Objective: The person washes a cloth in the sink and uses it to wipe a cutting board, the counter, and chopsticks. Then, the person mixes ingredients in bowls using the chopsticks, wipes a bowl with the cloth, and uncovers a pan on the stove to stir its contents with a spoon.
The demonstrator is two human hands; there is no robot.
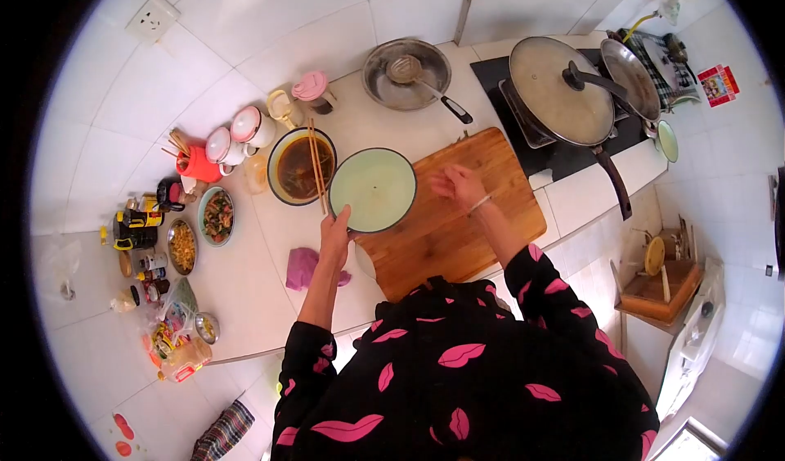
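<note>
My left hand [334,230] grips the near edge of a pale green, dark-rimmed bowl [373,189], whose inside faces up. The bowl partly covers the left side of a wooden cutting board [499,191]. Over that board is my right hand [459,186], fingers loosely bent and apart, with nothing visible in them. Beside the green bowl stands a bowl of dark brown liquid [301,166]. A pair of chopsticks [316,162] lies across it, the near ends close to my left hand; whether they touch it I cannot tell.
A lidded pan [562,93] sits on the stove at right, its handle [615,184] jutting over the counter edge. A metal basin [392,89] with a skimmer [427,85] is at the back. Food dishes [217,215], bottles [135,232] and a purple cloth [304,269] are left.
</note>
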